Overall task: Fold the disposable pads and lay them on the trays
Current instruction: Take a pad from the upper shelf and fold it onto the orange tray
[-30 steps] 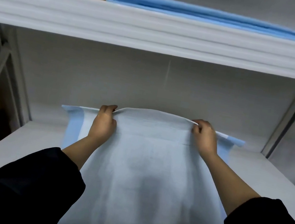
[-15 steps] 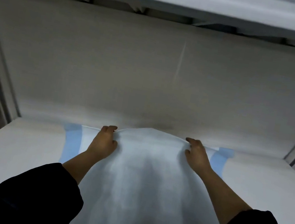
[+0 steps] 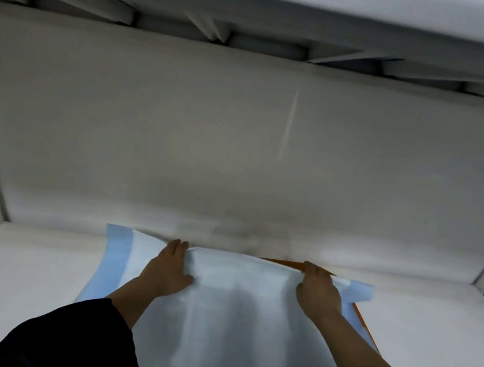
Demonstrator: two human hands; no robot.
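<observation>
Pad on shelf, lower centre
We hold the pad's (image 3: 229,325) far edge, left hand (image 3: 170,270) and right hand (image 3: 320,294) fingers curled over it.

single head cam, wide-angle, looking forward and slightly down into a white shelf bay (image 3: 8,288). close range: forearms enter from the bottom corners of the frame, the left hand (image 3: 167,270) and right hand (image 3: 320,294) sit just below centre. underside of the upper shelf (image 3: 263,10) fills the top edge, back wall (image 3: 239,151) mid-frame. edges blurred.
</observation>
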